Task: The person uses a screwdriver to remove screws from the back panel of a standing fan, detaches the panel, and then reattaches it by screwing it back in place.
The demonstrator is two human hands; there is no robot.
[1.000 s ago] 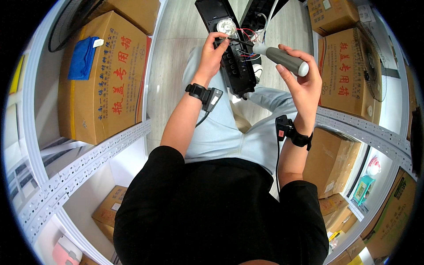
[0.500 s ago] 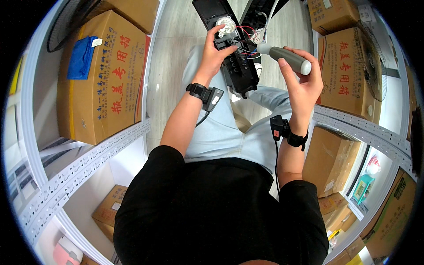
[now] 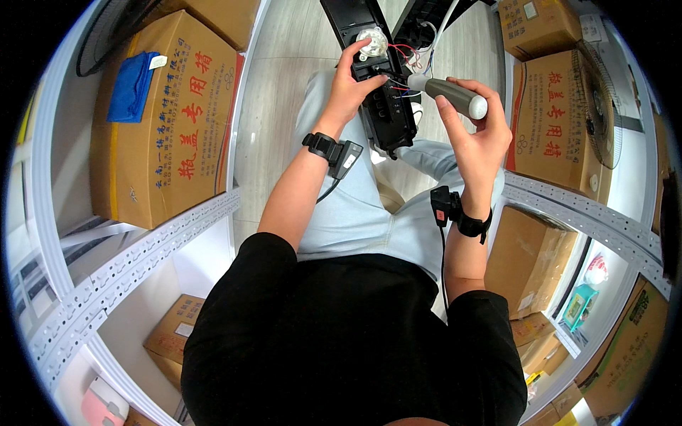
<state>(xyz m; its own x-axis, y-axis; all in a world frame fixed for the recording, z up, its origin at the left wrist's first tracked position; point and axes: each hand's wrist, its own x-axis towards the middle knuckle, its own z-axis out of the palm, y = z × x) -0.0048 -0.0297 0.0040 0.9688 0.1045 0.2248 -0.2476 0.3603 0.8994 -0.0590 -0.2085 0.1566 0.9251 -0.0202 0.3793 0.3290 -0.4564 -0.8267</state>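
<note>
A long black plastic housing [image 3: 389, 126] slants above my knees, with a round white part [image 3: 373, 44] set in its upper half. My left hand [image 3: 347, 92] grips the housing's left side. Its index finger reaches the white part and its thumb lies across near the middle; the other fingers are hidden. My right hand [image 3: 472, 135] is wrapped round the grey handle of a screwdriver [image 3: 451, 96], pointed left at the housing. The screwdriver's tip is lost among the wires. Thin red, white and blue wires [image 3: 405, 53] run out of the housing's right side.
Another black part [image 3: 415, 28] with a white cable lies beyond the housing. Metal shelves [image 3: 142, 266] flank me, holding cardboard boxes [image 3: 170, 121], a blue cloth [image 3: 133, 89] and a wire-guarded fan [image 3: 597, 106]. Wrist straps with cabled modules [image 3: 344, 160] sit on both wrists.
My right hand and the screwdriver have shifted slightly left and down. The housing's upper end has swung a little to the right, with my left hand still on it.
</note>
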